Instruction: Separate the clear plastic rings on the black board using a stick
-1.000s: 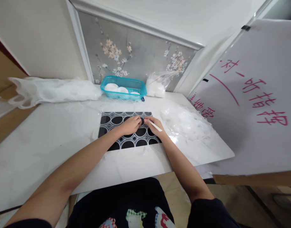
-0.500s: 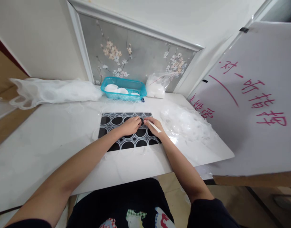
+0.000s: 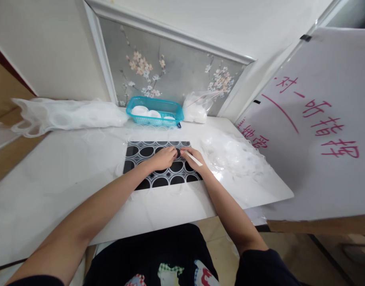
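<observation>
A clear sheet with a pattern of white rings point(image 3: 176, 167) lies over a black mat point(image 3: 160, 182) in the middle of the table. My left hand point(image 3: 165, 157) rests on the sheet with its fingers curled and pressed together; what they pinch, if anything, is hidden. Close beside it, my right hand point(image 3: 192, 155) grips a thin white stick-like tool point(image 3: 196, 160), whose near end points back toward my wrist. The tool's far end is hidden by my fingers, which almost meet those of my left hand over the rings.
A blue plastic basket point(image 3: 158, 106) holding several white round pieces stands at the back. Next to it is a clear bag of white material point(image 3: 197, 109). Translucent ring sheets lie piled at right point(image 3: 234, 155) and rolled at left point(image 3: 75, 114). A whiteboard point(image 3: 328, 119) leans at right.
</observation>
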The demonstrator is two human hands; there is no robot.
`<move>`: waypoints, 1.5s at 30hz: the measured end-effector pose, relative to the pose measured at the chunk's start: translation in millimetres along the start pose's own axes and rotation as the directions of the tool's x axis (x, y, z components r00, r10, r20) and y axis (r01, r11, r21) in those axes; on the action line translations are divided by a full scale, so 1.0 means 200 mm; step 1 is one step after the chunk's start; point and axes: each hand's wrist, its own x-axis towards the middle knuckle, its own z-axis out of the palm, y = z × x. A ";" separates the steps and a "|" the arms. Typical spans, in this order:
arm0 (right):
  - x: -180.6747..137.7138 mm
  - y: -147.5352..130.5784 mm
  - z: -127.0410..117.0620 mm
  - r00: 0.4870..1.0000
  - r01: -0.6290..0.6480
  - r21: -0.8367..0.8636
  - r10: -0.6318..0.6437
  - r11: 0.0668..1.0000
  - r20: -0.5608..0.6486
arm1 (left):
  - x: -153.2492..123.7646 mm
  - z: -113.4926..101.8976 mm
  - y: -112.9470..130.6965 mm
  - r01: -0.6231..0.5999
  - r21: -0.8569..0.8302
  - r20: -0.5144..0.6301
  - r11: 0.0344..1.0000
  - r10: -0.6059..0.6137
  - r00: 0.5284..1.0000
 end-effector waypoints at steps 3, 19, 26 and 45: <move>0.00 0.01 0.00 1.000 0.007 -0.005 -0.007 1.000 0.012 | 0.00 0.00 0.00 -0.006 0.009 -0.002 1.000 0.006 1.000; 0.00 0.02 0.00 0.999 0.030 0.004 -0.030 1.000 0.009 | 0.00 0.01 0.00 -0.011 0.027 -0.009 1.000 0.011 1.000; 0.00 0.01 0.00 1.000 0.013 0.071 -0.012 0.997 -0.014 | 0.00 0.00 0.01 -0.003 0.013 0.001 1.000 0.003 1.000; -0.03 -0.04 0.04 0.981 -0.127 0.172 0.150 0.977 -0.125 | -0.05 0.00 0.02 0.022 -0.027 0.015 0.999 -0.021 1.000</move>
